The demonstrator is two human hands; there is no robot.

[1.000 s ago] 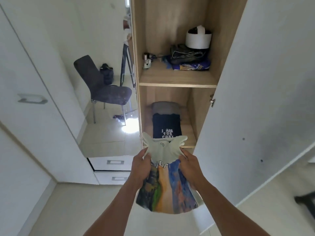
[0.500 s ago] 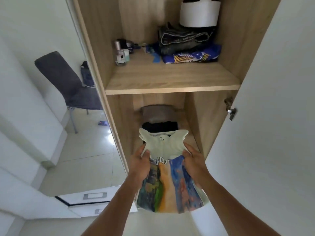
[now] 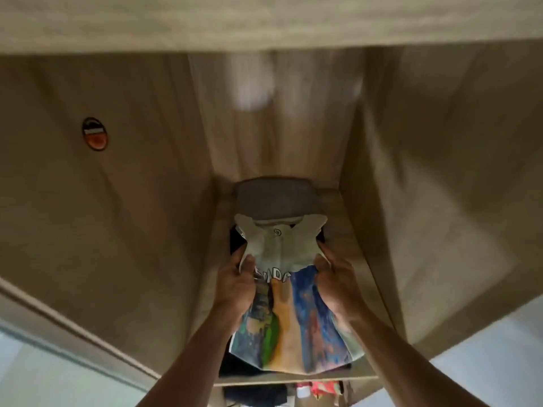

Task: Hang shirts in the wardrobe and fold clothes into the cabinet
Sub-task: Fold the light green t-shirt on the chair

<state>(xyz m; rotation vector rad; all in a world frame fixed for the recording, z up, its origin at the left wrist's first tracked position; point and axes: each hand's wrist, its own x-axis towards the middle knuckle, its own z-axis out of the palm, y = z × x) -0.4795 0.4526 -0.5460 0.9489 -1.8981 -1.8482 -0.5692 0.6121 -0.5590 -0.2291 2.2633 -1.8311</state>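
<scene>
Here both hands (image 3: pixel 286 284) grip the folded shirt (image 3: pixel 291 312) between them.

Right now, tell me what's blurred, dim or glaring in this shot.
Head view: cabinet walls smear with motion blur; a pale glare patch sits on the back panel; the interior is dim; the colourful shirt and both hands stay fairly sharp; wide-angle lens bends the shelf edges.

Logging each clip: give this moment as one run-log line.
stage: placing | item: folded colourful shirt | left hand: holds its left edge | right hand: holds its right edge | over: dark folded garment on cabinet shelf
</scene>
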